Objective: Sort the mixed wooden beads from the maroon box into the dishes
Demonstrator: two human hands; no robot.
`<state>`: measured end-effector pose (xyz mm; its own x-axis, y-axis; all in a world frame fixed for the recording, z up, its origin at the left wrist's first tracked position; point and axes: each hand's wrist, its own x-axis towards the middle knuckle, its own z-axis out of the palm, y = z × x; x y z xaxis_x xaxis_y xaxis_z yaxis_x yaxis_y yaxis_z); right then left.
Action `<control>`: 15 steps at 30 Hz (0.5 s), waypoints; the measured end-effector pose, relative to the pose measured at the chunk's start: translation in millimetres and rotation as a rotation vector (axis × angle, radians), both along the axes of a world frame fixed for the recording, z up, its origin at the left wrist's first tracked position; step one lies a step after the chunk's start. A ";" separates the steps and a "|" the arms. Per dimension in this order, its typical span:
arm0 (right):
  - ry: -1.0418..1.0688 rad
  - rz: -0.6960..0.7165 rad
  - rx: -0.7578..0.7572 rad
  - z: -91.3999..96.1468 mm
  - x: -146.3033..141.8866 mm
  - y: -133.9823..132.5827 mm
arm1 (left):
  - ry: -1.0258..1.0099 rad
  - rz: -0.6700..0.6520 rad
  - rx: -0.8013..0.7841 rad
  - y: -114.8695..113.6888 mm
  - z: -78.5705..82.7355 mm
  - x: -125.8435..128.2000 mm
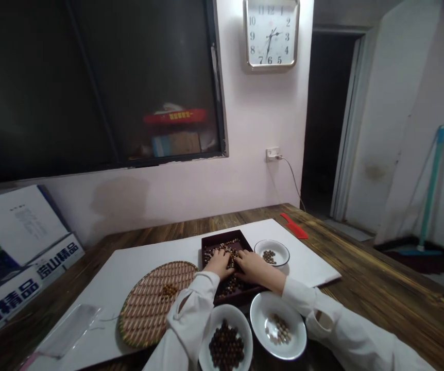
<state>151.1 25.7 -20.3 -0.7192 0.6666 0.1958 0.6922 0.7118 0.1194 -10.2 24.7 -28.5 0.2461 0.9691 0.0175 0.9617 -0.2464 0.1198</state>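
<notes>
Both hands are inside a dark red rectangular tray [247,238] that holds many small round beads [232,284] in mixed browns. My left hand [219,264] rests on the beads with its fingers spread and the thumb apart. Close beside it, my right hand [252,266] reaches in over the tray's right side, its fingers also apart and touching beads. Parts of the fingertips are hidden among the beads. Just in front of the tray stand a white bowl [248,320] of dark brown beads and another white bowl [259,330] with pale beads.
A white dish [286,253] with a few brownish beads sits right of the tray. At left lies a round woven mat [140,314] with orange-brown beads, beside a clear plastic tray [71,327]. A red comb [295,228] lies behind, on the wooden table [364,273]. White board [119,268] lies underneath.
</notes>
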 end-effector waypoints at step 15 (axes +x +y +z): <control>0.124 0.014 -0.130 -9.5 -4.8 9.0 | -0.166 -0.042 -0.050 6.2 -1.2 3.0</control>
